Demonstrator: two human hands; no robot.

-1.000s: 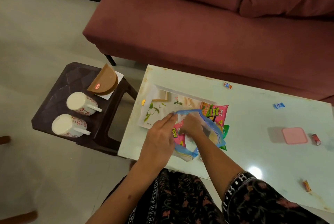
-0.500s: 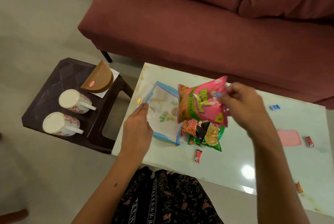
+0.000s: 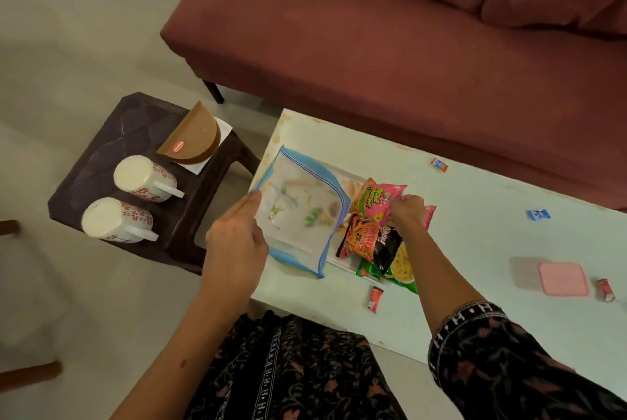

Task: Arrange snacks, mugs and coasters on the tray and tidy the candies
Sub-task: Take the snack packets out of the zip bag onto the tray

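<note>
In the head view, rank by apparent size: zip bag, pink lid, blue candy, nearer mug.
1. zip bag
2. nearer mug
3. pink lid
4. blue candy
Mug and lid look close; the mug's nearness may flatter it.

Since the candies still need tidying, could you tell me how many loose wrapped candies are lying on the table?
4: one orange candy near the sofa edge, one blue candy mid-table, one red candy by the snack packets, another red candy beside the pink lid. Others may be hidden.
</note>
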